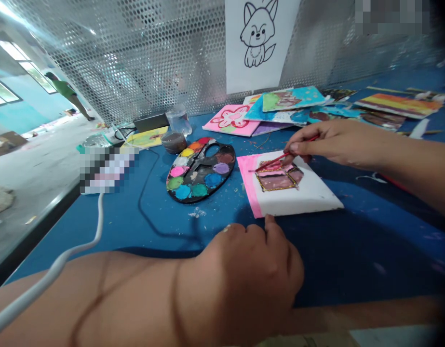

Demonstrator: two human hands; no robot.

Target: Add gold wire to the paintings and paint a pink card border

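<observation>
Tabletop (356, 241) blue, paint-flecked, under painted board (302, 197); perforated metal screen (110, 62) behind.

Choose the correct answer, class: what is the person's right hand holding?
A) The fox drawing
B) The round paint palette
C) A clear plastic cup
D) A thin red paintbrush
D: the right hand pinches the thin red paintbrush, whose tip meets the painted white board.
</observation>
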